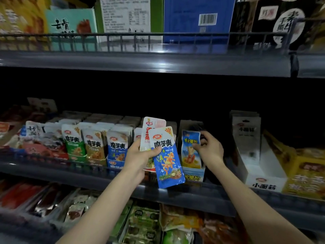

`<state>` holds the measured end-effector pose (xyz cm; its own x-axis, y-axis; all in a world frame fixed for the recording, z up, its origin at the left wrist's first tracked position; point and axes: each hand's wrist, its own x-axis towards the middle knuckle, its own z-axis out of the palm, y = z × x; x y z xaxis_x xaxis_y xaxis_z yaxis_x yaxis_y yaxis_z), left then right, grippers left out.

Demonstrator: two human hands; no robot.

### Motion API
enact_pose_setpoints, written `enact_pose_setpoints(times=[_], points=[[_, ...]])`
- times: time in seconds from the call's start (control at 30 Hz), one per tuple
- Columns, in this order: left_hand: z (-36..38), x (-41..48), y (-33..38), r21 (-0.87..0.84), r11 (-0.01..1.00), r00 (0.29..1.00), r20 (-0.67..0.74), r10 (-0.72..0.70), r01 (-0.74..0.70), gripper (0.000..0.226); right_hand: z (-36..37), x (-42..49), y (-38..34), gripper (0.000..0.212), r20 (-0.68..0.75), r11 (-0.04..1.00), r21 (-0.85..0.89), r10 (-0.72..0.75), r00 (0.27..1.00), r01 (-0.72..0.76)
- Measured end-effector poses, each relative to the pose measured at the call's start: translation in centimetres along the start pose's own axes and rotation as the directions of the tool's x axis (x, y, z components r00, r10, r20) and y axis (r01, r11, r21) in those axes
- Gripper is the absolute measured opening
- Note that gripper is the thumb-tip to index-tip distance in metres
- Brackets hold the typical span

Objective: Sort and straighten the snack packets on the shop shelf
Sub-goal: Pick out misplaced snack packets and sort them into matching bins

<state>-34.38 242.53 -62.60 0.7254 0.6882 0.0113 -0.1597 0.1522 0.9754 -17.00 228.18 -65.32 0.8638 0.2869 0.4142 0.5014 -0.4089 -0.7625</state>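
Closest to the viewer, below both hands, a bottom shelf holds loose, dimly lit packets [144,224] lying at mixed angles. Two bare forearms reach up and over them toward the middle shelf [52,171].

The left hand [139,155] grips two packets together in front of the shelf edge. Its thumb presses across the front of a blue packet [167,161], and its fingers curl round behind. The blue packet tilts, with its bottom corner hanging below the fingers, over the shelf rim. Behind it, rising above the thumb, is a white-and-red packet [149,132], held in the same grip.

To the right of those fingers, and apart from them, the right hand [210,147] pinches a blue-and-yellow packet [190,152] by its upper right edge, thumb on the front and fingers curled over the top. This packet stands upright in an open display carton [193,176] on the middle shelf.

Left of the left hand's fingers, upright packets stand in rows: blue-fronted packets [117,147] nearest, then brown-fronted packets [94,143], then green-fronted packets [73,140]. Right of the right hand's fingers sits a white carton [262,180], and beyond it a yellow carton [306,175].

Farthest off, above both hands, the top shelf [140,62] carries large boxes behind a wire rail, among them a blue box [198,20].
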Motion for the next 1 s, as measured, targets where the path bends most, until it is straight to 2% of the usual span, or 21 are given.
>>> enact_pose_setpoints(times=[0.13, 0.23, 0.27, 0.33, 0.37, 0.4, 0.43, 0.5, 0.57, 0.73, 0.8, 0.9, 1.0], points=[[-0.2, 0.5, -0.7, -0.005, 1.000, 1.000, -0.002, -0.017, 0.017, 0.030, 0.4, -0.1, 0.5, 0.042, -0.085, 0.964, -0.253, -0.100, 0.991, 0.076], [-0.2, 0.6, -0.9, -0.021, 0.999, 0.999, -0.008, -0.034, 0.033, 0.031, -0.4, -0.2, -0.4, 0.055, -0.113, 0.875, -0.477, -0.154, 0.982, 0.082], [-0.2, 0.6, -1.0, -0.021, 0.999, 0.999, -0.007, -0.034, 0.034, 0.031, -0.7, -0.4, -0.9, 0.056, -0.151, 0.861, -0.502, -0.188, 0.971, 0.088], [-0.3, 0.5, -1.1, -0.016, 0.999, 0.999, 0.000, -0.033, 0.033, 0.032, -1.1, -1.5, -2.1, 0.048, -0.243, 0.899, -0.396, -0.297, 0.923, 0.185], [-0.2, 0.4, -1.1, -0.012, 0.999, 0.999, 0.004, -0.032, 0.032, 0.032, -1.2, -2.2, -3.0, 0.042, -0.234, 0.941, -0.239, -0.294, 0.927, 0.239], [-0.2, 0.4, -1.2, -0.012, 0.999, 0.999, 0.009, -0.031, 0.031, 0.033, -1.2, -3.1, -3.9, 0.038, -0.151, 0.971, -0.043, -0.238, 0.959, 0.235], [-0.2, 0.2, -1.2, -0.013, 0.999, 0.999, 0.014, -0.030, 0.030, 0.034, -1.2, -4.1, -5.0, 0.036, -0.010, 0.978, 0.123, -0.170, 0.985, 0.170], [0.0, -0.1, -1.2, -0.007, 1.000, 0.999, 0.028, -0.027, 0.027, 0.036, -0.7, -5.7, -6.5, 0.032, 0.254, 0.957, 0.289, -0.082, 0.964, 0.005], [0.0, -0.6, -1.1, -0.023, 0.999, 0.998, 0.048, -0.028, 0.029, 0.035, 0.0, -6.7, -7.1, 0.031, 0.363, 0.925, 0.368, -0.044, 0.931, -0.100], [-1.9, -2.7, -0.8, -0.084, 0.994, 0.996, 0.072, -0.060, 0.066, 0.017, 1.1, -8.5, -7.4, 0.023, 0.425, 0.803, 0.508, 0.081, 0.902, -0.312], [-3.6, -3.7, -1.0, -0.112, 0.989, 0.995, 0.033, -0.094, 0.097, 0.009, 1.6, -9.4, -7.3, 0.021, 0.454, 0.747, 0.539, 0.132, 0.881, -0.389], [-6.9, -5.1, -1.5, -0.094, 0.990, 0.991, -0.066, -0.115, 0.108, 0.012, 2.3, -10.6, -7.4, 0.017, 0.482, 0.684, 0.552, 0.205, 0.852, -0.477], [-10.3, -6.3, -1.6, -0.056, 0.992, 0.980, -0.157, -0.118, 0.111, 0.012, 3.5, -11.5, -7.8, 0.009, 0.469, 0.693, 0.518, 0.261, 0.844, -0.502]])
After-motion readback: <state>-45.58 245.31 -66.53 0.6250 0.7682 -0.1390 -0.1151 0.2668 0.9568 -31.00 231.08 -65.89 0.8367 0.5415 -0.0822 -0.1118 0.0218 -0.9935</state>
